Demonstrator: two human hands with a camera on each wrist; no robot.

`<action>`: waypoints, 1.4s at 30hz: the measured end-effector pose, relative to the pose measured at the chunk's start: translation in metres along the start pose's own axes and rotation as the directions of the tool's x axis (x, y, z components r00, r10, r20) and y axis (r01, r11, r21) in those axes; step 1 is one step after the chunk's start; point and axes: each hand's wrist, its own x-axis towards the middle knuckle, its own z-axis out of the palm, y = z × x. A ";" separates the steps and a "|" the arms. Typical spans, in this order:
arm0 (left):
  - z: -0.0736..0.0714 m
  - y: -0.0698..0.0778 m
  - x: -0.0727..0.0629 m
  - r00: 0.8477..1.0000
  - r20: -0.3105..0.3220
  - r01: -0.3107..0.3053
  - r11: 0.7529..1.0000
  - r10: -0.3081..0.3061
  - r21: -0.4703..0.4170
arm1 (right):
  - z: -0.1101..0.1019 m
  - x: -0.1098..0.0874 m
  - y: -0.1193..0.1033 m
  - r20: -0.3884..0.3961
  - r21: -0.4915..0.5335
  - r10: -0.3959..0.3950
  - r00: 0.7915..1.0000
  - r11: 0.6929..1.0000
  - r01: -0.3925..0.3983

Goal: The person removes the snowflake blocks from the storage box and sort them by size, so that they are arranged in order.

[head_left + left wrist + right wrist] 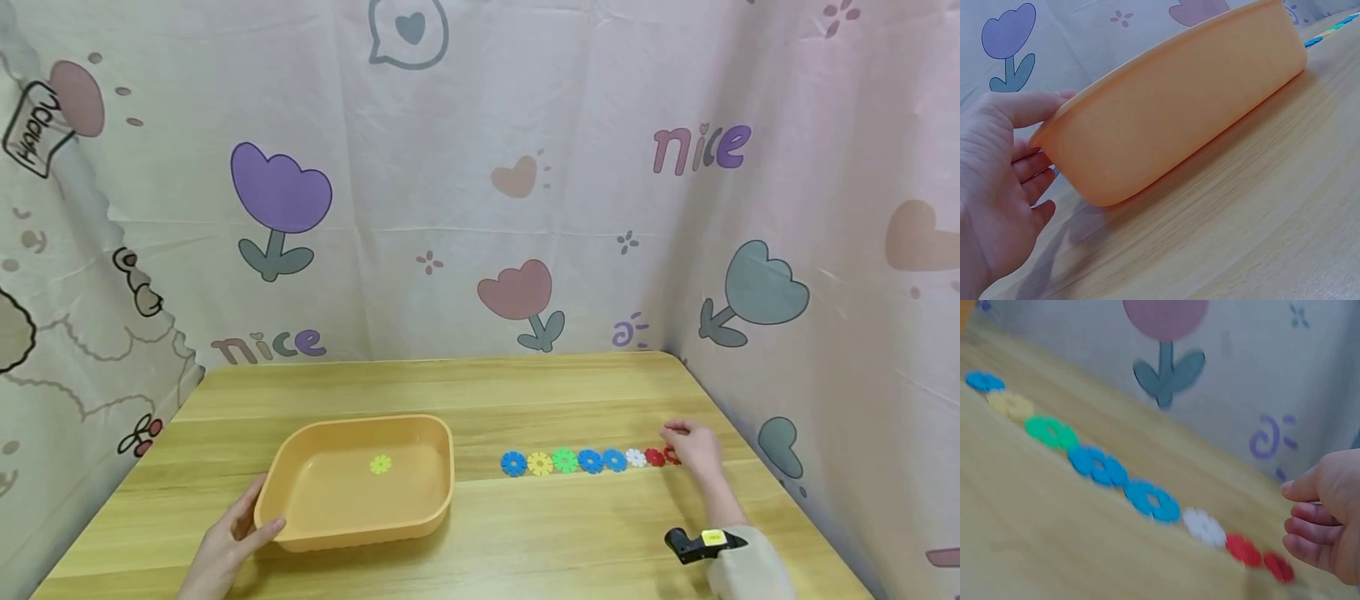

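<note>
My left hand (227,543) grips the near left corner of an orange plastic basin (360,533), thumb over the rim and fingers outside the wall, as the left wrist view also shows. One yellow-green snowflake disc (381,464) lies on the basin's floor. My right hand (696,454) hovers by the right end of a row of snowflake discs, its fingers loosely bent with nothing visible between them. From the left, the row runs blue (513,464), yellow (540,463), green (566,460), two blues (1152,501), white (1204,527) and two reds (1279,567). The last red disc is partly behind my hand in the head view.
The discs and the basin sit on a wood-grain table (570,533). Patterned curtain (450,183) hangs behind it and along both sides. A black wrist device (701,546) is strapped at my right sleeve (753,567).
</note>
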 end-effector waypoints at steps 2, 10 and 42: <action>0.000 0.000 -0.001 1.000 0.003 0.001 1.000 -0.001 0.009 | 0.003 -0.002 -0.013 0.038 0.054 -0.010 0.999 0.999 0.008; 0.001 0.003 -0.002 1.000 -0.006 0.003 1.000 -0.003 0.001 | 0.034 -0.009 -0.074 0.154 0.212 -0.132 0.979 0.972 0.098; -0.001 0.003 -0.003 1.000 -0.004 0.015 1.000 -0.015 0.015 | 0.201 -0.081 -0.236 0.579 0.471 -0.409 0.705 0.874 0.119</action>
